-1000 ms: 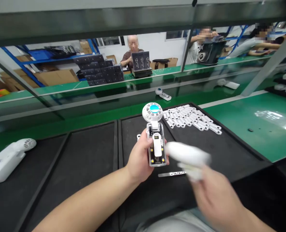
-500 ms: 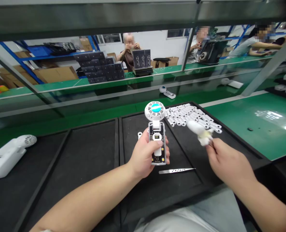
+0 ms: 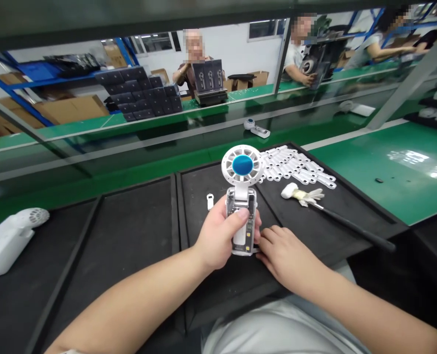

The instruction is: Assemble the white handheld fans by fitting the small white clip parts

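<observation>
My left hand (image 3: 221,233) is wrapped round a small handheld fan (image 3: 240,196), its thumb on the front of the handle. The fan stands upright, with a round white grille, a blue centre and a see-through handle showing a circuit board. Close beside the handle's base, my right hand (image 3: 284,250) is closed low over the black tray. A sliver of the metal tweezers (image 3: 255,250) shows at its fingertips; the rest is covered by the hand. To the right lies a black-handled stick with a wrapped white padded head (image 3: 295,192).
Many white handle covers (image 3: 292,164) lie at the tray's back right, and a single cover (image 3: 210,201) lies left of the fan. Another white fan (image 3: 15,236) rests at far left. Across the green line, people work near stacked dark boxes (image 3: 140,93).
My right hand has put down the padded stick on the tray and moved left to the tweezers. The fan's head now faces me more squarely.
</observation>
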The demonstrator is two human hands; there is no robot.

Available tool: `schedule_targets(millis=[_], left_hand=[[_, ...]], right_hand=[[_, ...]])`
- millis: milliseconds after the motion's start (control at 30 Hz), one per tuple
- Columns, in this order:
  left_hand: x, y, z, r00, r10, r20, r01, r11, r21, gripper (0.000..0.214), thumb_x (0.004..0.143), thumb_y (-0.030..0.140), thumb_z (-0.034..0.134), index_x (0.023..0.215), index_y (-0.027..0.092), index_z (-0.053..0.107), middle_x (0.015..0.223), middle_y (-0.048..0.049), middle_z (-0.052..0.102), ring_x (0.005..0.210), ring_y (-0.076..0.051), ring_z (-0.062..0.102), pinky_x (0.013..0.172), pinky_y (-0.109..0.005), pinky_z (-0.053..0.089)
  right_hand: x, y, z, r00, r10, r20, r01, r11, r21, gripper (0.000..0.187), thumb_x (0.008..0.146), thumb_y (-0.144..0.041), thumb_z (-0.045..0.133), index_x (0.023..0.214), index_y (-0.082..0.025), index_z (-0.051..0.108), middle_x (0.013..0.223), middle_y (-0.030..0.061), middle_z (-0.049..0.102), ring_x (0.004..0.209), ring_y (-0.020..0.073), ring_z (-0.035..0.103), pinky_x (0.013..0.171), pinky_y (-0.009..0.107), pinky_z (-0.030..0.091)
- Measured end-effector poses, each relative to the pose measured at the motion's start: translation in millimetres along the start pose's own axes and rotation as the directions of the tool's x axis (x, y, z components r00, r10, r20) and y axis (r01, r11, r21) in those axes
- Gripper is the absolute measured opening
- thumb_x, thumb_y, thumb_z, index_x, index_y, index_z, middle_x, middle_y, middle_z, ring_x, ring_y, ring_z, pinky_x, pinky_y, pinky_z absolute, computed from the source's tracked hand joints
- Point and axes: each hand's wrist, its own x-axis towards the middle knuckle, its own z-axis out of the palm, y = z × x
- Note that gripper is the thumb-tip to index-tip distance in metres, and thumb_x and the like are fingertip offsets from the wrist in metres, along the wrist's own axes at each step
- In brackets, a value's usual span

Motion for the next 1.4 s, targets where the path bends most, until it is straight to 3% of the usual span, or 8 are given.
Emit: schedule_targets(millis=[200,367,433,500,600,700,1000,1400], left_hand=[[3,-2,-0.6,1.0,-0.021,-0.006,0.02,0.997,-0.079,0.033,0.086,0.045,0.064,0.097,0.018,0.048,0.084,-0.0032,0.062,0.063,-0.016,0.061,0.052,-0.03,0.054],[8,-2,-0.1,0.994,-0.042,-0.103,0.053,0.993,0.105,0.029,0.08,0.028,0.068,0.099,0.018,0.049,0.093,-0.0036,0.064,0.065,-0.015,0.062,0.052,-0.028,0.055],[9,-2,1.0,0.985,-0.112,-0.134,0.135,0.974,0.183,0.031,0.077,0.026,0.069,0.101,0.017,0.052,0.093,-0.0041,0.064,0.068,-0.015,0.061,0.052,-0.026,0.054],[9,-3,2.5,0.975,-0.174,-0.138,0.207,0.937,0.281,0.031,0.075,0.025,0.068,0.1,0.016,0.054,0.085,-0.0031,0.064,0.067,-0.015,0.061,0.053,-0.024,0.051],[8,-5,4.9,0.977,-0.177,-0.12,0.212,0.875,0.435,0.03,0.072,0.023,0.067,0.1,0.016,0.058,0.076,-0.0006,0.062,0.066,-0.014,0.059,0.058,-0.025,0.049],[5,-6,6.0,0.988,-0.11,-0.106,0.151,0.819,0.554,0.035,0.073,0.023,0.065,0.107,0.017,0.061,0.083,-0.0011,0.065,0.072,-0.015,0.06,0.065,-0.027,0.049],[-5,-2,5.6,1.0,0.004,-0.003,-0.001,0.677,0.736,0.038,0.083,0.022,0.062,0.121,0.02,0.06,0.105,-0.0027,0.069,0.097,-0.02,0.063,0.09,-0.033,0.048],[-8,4,9.4,0.999,-0.035,0.001,0.021,0.614,0.789,0.042,0.083,0.02,0.061,0.124,0.03,0.06,0.102,0.0046,0.069,0.09,-0.014,0.063,0.084,-0.027,0.048]], right_hand=[[5,13,5,0.996,0.016,0.088,-0.028,0.99,0.14,0.017,0.091,-0.005,0.052,0.087,-0.017,0.063,0.085,0.004,0.061,0.079,0.0209,0.058,0.072,0.034,0.043],[-1,29,-26,0.962,0.182,-0.203,-0.133,0.963,0.234,0.017,0.101,-0.021,0.042,0.102,-0.02,0.059,0.096,0.005,0.063,0.075,0.0169,0.062,0.065,0.029,0.043],[-3,31,-49,0.931,0.141,-0.335,-0.097,0.985,0.145,0.017,0.102,-0.024,0.043,0.104,-0.02,0.059,0.09,0.0032,0.066,0.072,0.0163,0.062,0.063,0.028,0.041],[-3,29,-71,0.927,0.011,-0.375,-0.01,1.0,0.005,0.018,0.102,-0.025,0.044,0.1,-0.019,0.061,0.08,0.0013,0.066,0.067,0.0158,0.061,0.06,0.028,0.038],[-1,23,-93,0.947,-0.152,-0.284,0.089,0.971,-0.223,0.021,0.1,-0.022,0.045,0.092,-0.018,0.063,0.07,0.001,0.061,0.059,0.0169,0.056,0.053,0.031,0.028],[0,20,-101,0.972,-0.179,-0.155,0.119,0.935,-0.333,0.017,0.09,-0.013,0.048,0.087,-0.018,0.064,0.064,0.0007,0.055,0.055,0.018,0.052,0.05,0.032,0.019],[-4,10,-110,0.981,-0.18,-0.069,0.145,0.924,-0.353,0.013,0.079,-0.008,0.05,0.075,-0.02,0.054,0.059,0.0001,0.048,0.051,0.0155,0.041,0.053,0.031,0.014],[-6,2,-123,0.984,-0.173,-0.04,0.147,0.921,-0.361,0.013,0.068,-0.007,0.054,0.072,-0.02,0.053,0.056,-0.0011,0.045,0.047,0.0154,0.043,0.052,0.031,0.013]])
